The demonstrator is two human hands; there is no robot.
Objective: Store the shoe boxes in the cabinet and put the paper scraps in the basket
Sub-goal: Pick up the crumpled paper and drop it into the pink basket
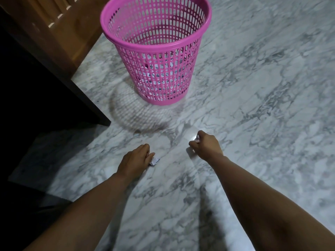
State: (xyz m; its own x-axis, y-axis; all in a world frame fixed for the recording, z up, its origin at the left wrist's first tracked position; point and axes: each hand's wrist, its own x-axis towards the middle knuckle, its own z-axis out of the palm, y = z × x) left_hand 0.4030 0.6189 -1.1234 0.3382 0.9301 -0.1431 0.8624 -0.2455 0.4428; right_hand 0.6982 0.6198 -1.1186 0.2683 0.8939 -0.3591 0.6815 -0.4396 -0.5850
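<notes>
A pink mesh basket (155,17) stands upright on the marble floor, with crumpled paper visible through its lower wall. My left hand (135,160) rests low on the floor, its fingers closed on a small white paper scrap (154,161) that sticks out at the fingertips. My right hand (205,144) is to its right, fingers curled around another small crumpled scrap (197,139). Both hands are well in front of the basket. No shoe boxes are in view.
A dark wooden cabinet (54,73) runs along the left, its corner reaching the floor left of the basket. Lighter wooden panelling (59,19) stands behind it. Grey-veined marble floor (262,87) spreads to the right.
</notes>
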